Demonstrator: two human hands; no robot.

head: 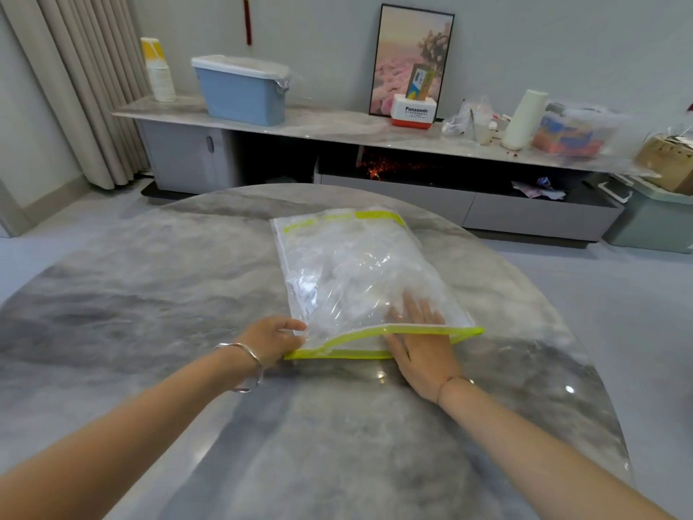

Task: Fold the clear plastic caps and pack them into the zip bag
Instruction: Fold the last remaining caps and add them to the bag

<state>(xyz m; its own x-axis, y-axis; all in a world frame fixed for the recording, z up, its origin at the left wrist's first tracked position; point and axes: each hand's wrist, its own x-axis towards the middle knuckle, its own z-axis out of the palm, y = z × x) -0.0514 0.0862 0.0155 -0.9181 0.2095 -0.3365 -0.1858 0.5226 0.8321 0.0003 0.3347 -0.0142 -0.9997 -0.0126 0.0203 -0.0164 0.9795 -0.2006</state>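
A clear zip bag (pixel 348 257) with a lime-green zip edge lies on the round grey marble table (pixel 150 294), its mouth open toward me. Crumpled clear plastic caps (pixel 345 272) fill its inside. My left hand (pixel 275 339) pinches the near left corner of the bag's upper layer. My right hand (pixel 420 343) reaches flat into the open mouth, its fingers straight inside the bag under the plastic and touching the caps.
Beyond the table runs a long low cabinet (pixel 337 125) carrying a blue lidded bin (pixel 242 91), stacked paper cups (pixel 159 69), a framed picture (pixel 410 58), a Panasonic box (pixel 414 112) and bagged clutter. A green storage tub (pixel 652 219) sits at the right.
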